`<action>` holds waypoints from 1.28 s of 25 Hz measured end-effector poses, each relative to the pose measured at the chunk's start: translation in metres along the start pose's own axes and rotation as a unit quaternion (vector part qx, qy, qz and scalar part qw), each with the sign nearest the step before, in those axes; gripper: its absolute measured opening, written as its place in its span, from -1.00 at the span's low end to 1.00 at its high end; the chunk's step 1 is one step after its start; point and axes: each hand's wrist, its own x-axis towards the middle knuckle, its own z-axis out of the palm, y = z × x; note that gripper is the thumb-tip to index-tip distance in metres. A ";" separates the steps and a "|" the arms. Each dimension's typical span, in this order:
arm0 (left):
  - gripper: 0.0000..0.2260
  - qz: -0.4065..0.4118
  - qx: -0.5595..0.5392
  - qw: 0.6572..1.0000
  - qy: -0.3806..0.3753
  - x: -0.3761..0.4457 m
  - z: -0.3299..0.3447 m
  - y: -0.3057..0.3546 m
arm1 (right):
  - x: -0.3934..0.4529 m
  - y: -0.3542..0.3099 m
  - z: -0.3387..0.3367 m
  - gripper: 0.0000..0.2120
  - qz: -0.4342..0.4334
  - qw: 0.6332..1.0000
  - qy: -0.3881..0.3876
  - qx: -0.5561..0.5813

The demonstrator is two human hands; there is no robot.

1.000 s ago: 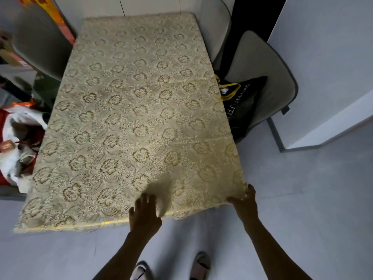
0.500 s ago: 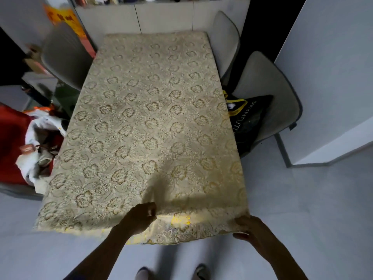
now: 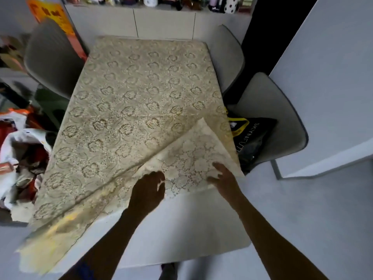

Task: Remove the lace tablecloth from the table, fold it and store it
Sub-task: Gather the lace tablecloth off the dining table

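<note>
We look down at a long worktop (image 3: 181,229) covered by a cream and gold lace tablecloth (image 3: 141,93) with a flower pattern. Half a second ago the cloth lay flat over the whole top with both of our hands at its near hem; now the near right corner is lifted and turned back across the cloth, its paler underside facing up in a triangle, and a bare white stretch of worktop shows in front of us. The rest of the cloth remains spread to the far end, while its near left corner hangs off the edge, blurred. Our left hand (image 3: 148,190) is curled closed on the folded edge, apparently pinching the lace between thumb and fingers, though the fingertips are hidden under the knuckles. Our right hand (image 3: 224,176) lies on the turned-back flap with fingers spread; we cannot tell whether the thumb grips the hem beneath. Grey chairs (image 3: 270,118) stand on both sides, and a black bag (image 3: 252,138) with partly readable white lettering sits on the near right one. A heap of white and red bags (image 3: 18,158) at the left is cut off by the frame. Items on the far shelf (image 3: 161,1) are too blurred to identify
</note>
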 end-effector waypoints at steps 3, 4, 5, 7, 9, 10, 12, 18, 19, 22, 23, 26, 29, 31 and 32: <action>-0.48 -0.085 0.169 0.968 -0.164 -0.037 0.027 -0.052 | 0.002 0.040 0.046 -0.40 -0.083 0.940 -0.058 -0.326; -0.36 -0.147 0.202 0.944 -0.217 -0.042 0.033 -0.071 | 0.006 0.048 0.056 -0.36 -0.135 0.895 -0.062 -0.420; -0.29 -0.192 0.222 0.923 -0.248 -0.045 0.033 -0.086 | 0.010 0.052 0.067 -0.34 -0.180 0.852 -0.066 -0.487; -0.24 -0.192 0.235 0.926 -0.224 -0.046 0.028 -0.102 | 0.014 0.054 0.088 -0.36 -0.215 0.805 -0.072 -0.548; -0.27 -0.134 0.221 0.948 -0.186 -0.041 0.025 -0.113 | 0.018 0.054 0.106 -0.49 -0.228 0.769 -0.049 -0.595; -0.32 -0.100 0.241 0.952 -0.162 -0.037 0.023 -0.117 | 0.020 0.053 0.110 -0.58 -0.229 0.761 -0.036 -0.606; -0.51 -0.082 0.243 0.951 -0.174 -0.029 0.016 -0.120 | 0.018 0.054 0.109 -0.71 -0.221 0.771 -0.032 -0.596; -0.76 -0.159 0.108 0.916 -0.353 -0.055 0.019 -0.102 | -0.026 0.088 0.080 -0.90 -0.073 0.805 -0.166 -0.564; -0.78 -0.152 0.085 0.908 -0.382 -0.070 0.023 -0.099 | -0.040 0.100 0.072 -0.88 -0.062 0.805 -0.181 -0.561; -0.80 -0.186 -0.062 0.893 -0.405 -0.116 0.020 -0.099 | -0.076 0.126 0.055 -0.81 -0.034 0.800 -0.213 -0.560; -0.77 -0.214 -0.102 0.898 -0.371 -0.126 0.013 -0.100 | -0.080 0.127 0.051 -0.84 -0.021 0.814 -0.228 -0.535; -0.66 -0.268 -0.101 0.940 -0.185 -0.150 -0.001 -0.105 | -0.071 0.110 0.047 -0.92 -0.023 0.841 -0.245 -0.482; -0.46 -0.337 0.008 0.940 -0.053 -0.151 -0.002 -0.109 | -0.047 0.088 0.056 -0.75 -0.054 0.876 -0.193 -0.439; -0.31 -0.387 0.087 0.914 -0.087 -0.143 -0.002 -0.119 | -0.032 0.072 0.065 -0.65 -0.069 0.887 -0.176 -0.421; -0.29 -0.400 0.129 0.900 -0.113 -0.140 -0.001 -0.124 | -0.025 0.064 0.069 -0.57 -0.083 0.886 -0.177 -0.420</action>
